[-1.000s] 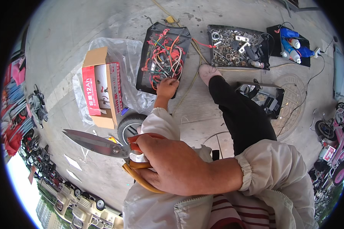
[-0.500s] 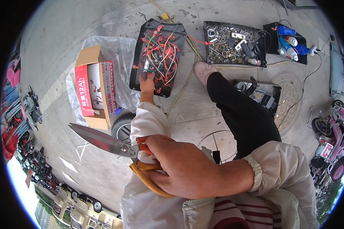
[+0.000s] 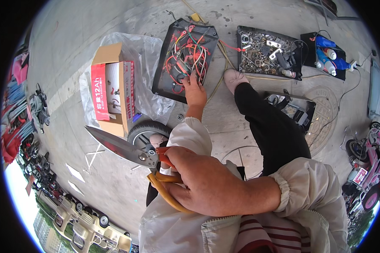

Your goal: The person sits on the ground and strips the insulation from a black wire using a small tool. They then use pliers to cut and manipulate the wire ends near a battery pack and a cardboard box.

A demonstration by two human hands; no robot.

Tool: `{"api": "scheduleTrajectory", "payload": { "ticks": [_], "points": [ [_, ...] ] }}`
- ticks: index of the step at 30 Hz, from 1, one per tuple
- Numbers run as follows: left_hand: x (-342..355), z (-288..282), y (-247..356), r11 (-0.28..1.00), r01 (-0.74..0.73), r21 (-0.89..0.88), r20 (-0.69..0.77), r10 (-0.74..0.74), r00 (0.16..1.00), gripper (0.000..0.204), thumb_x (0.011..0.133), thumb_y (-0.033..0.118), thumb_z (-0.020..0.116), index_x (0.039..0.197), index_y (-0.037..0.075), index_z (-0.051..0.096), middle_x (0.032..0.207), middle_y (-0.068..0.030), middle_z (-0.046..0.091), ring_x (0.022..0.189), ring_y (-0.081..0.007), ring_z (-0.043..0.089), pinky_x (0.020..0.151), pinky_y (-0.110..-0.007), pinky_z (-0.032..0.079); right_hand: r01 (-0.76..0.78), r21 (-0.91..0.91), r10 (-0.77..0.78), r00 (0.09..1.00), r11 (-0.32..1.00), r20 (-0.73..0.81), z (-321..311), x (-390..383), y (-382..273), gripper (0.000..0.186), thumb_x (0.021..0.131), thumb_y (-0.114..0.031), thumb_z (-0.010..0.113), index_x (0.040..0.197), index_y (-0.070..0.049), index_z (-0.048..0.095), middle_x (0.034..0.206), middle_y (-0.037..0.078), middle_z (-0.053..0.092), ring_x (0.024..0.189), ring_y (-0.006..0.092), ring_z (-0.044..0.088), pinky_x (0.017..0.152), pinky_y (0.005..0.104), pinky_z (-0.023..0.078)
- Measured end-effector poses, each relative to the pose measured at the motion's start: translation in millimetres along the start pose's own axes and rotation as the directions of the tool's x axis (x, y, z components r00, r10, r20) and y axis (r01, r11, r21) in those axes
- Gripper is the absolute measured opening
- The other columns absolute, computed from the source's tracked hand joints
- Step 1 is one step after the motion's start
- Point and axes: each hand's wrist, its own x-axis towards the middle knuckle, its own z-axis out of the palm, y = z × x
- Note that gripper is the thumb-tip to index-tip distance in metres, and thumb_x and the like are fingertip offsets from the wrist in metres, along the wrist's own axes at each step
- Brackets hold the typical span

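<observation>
My left hand (image 3: 195,93) reaches over the near edge of a black tray (image 3: 159,80). Its fingers are spread over a tangle of wires (image 3: 190,55), red, green, yellow and white, with red ends. Whether the fingertips pinch a wire cannot be made out. Close to my body, my right hand (image 3: 215,179) grips a large pair of scissors (image 3: 118,147) by its orange and yellow handles. The blades are together and point left, above the floor.
Left of the wire tray, an open cardboard box (image 3: 124,88) stands on clear plastic sheeting (image 3: 145,50). A wheel (image 3: 145,130) lies near my left forearm. To the right are a tray of metal hardware (image 3: 266,55), a bin of bottles (image 3: 325,59) and another black tray (image 3: 302,107).
My left hand has moved right along the tray's near end, and the wires have shifted. The scissors stay in my right hand. The whole view has shifted slightly.
</observation>
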Motion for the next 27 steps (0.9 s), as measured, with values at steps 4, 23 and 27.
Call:
{"api": "scheduleTrajectory", "payload": {
  "ticks": [4,23,27],
  "points": [
    [-8,9,11,0.996,-0.001,0.091,0.031,-0.002,1.000,0.066,0.081,0.008,0.060,0.142,0.014,0.034,0.139,-0.0290,0.028,0.125,-0.0478,0.037,0.103,-0.047,0.038,-0.018,0.026,0.017,1.000,1.000,0.018,7,-2,2,0.042,0.077,-0.020,0.071,0.102,0.004,0.047,0.077,0.022,0.060,0.064,0.0356,0.063,0.056,0.0424,0.049],
    [-10,-11,-52,0.996,0.075,0.052,-0.017,-0.074,0.997,0.064,0.084,0.023,0.059,0.137,-0.006,0.037,0.144,-0.0336,0.025,0.132,-0.0468,0.031,0.110,-0.043,0.029,-0.040,-0.052,0.041,0.999,0.998,0.018,36,22,19,0.035,0.084,-0.024,0.068,0.096,0.002,0.049,0.074,0.018,0.058,0.062,0.0316,0.061,0.055,0.0399,0.046],
    [0,-53,-100,0.977,0.137,0.166,-0.082,-0.125,0.989,0.058,0.084,0.027,0.060,0.131,-0.005,0.047,0.139,-0.0332,0.037,0.130,-0.0448,0.036,0.109,-0.043,0.030,-0.018,-0.008,0.018,1.000,1.000,-0.021,36,19,15,0.035,0.082,-0.025,0.063,0.096,0.005,0.051,0.071,0.019,0.058,0.060,0.0321,0.061,0.053,0.0420,0.046]
  ]
}}
